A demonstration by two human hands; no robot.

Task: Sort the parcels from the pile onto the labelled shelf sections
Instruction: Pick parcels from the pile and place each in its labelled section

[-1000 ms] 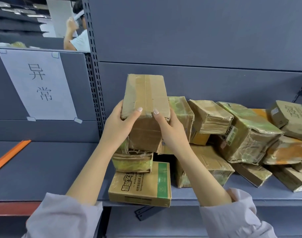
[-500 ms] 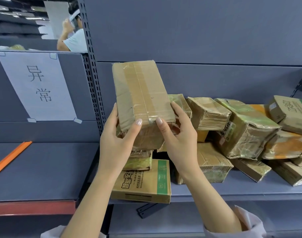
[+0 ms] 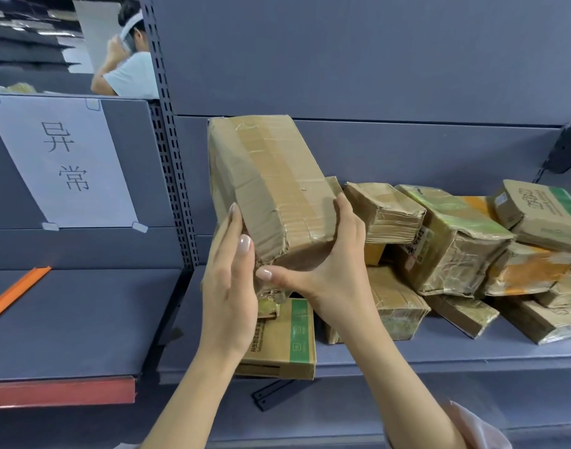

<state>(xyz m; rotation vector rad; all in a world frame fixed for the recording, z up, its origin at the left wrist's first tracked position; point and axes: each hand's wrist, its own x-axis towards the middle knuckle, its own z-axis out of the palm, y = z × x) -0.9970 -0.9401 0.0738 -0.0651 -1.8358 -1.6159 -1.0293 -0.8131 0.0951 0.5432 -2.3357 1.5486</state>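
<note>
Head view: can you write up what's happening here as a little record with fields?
Held item: taped brown parcel, tilted, lifted over the pile's left end
Right hand: grips parcel's lower right end, thumb underneath
Left hand: straight fingers press parcel's left side
Pile: taped parcels heaped on the shelf
Left section: paper sign on back panel, orange strip lying below
Background: another person beyond the shelving

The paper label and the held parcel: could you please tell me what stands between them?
In the head view, a perforated shelf upright separates paper label from parcel.
</note>
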